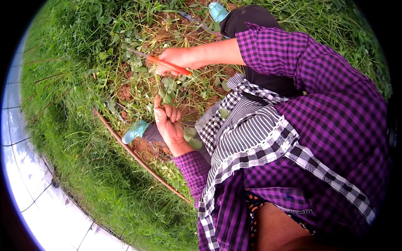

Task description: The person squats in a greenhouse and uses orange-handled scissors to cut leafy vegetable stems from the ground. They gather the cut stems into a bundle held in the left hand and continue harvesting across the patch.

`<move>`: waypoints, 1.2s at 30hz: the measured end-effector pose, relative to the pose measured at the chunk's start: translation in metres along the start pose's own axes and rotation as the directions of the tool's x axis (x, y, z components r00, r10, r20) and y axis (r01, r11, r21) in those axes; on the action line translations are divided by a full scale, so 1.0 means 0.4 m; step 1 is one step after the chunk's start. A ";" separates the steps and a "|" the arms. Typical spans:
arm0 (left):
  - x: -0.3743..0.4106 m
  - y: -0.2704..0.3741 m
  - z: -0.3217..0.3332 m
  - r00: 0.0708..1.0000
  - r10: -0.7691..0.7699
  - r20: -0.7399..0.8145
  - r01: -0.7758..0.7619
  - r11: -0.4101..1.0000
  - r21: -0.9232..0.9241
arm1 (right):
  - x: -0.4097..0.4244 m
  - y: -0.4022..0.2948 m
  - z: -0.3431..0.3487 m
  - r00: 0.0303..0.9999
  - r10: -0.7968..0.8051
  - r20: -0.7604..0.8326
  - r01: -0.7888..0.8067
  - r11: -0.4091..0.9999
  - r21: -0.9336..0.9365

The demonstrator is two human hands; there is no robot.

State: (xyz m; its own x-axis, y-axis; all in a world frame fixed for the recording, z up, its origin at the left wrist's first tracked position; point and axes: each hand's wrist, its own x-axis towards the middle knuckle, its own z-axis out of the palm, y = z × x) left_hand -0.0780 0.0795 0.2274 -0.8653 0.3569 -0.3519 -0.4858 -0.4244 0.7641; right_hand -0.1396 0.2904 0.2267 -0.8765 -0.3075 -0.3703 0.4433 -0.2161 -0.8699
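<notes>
My right hand (174,61) is closed around the orange handle of a hand tool (169,65). Its narrow metal blade points up and left over the weeds; the exact blade shape is hard to make out. Below it in the picture, my left hand (168,122) is turned with its curled fingers towards me and its index finger stretched out. I see nothing held in it. Pulled or flattened weeds (141,78) and patches of reddish soil (124,91) lie beyond and between the hands. Some broad green leaves (191,136) show beside my left wrist.
A thin brown rod (135,152) slants through the grass on the left. Teal shoes (135,131) stand on the soil, and a bluish strip (196,22) lies near the other foot. Tall grass (103,175) borders pale plastic sheeting (34,182). A striped and checked apron (248,125) covers my lap.
</notes>
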 end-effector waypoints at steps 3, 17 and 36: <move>-0.009 -0.007 -0.036 0.994 -0.036 -0.101 0.070 0.929 0.364 | -0.034 -0.033 -0.020 0.997 -0.034 -0.068 0.038 0.998 0.059; 0.102 -0.080 -0.071 0.928 -0.322 -0.187 0.370 0.855 0.364 | -0.101 -0.069 -0.108 0.956 -0.066 -0.286 0.017 0.985 -0.170; 0.381 -0.433 -0.257 0.778 -0.242 -0.580 0.535 0.740 0.408 | -0.106 -0.126 -0.143 0.908 -0.314 -0.276 -0.120 0.436 -0.892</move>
State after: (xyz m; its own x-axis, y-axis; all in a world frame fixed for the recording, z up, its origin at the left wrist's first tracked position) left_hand -0.1383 0.1219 -0.0140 -0.6269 -0.1027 -0.7723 -0.7719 0.2165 0.5978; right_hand -0.1356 0.3674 0.2676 -0.9873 0.0444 -0.1526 0.1313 0.7691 -0.6254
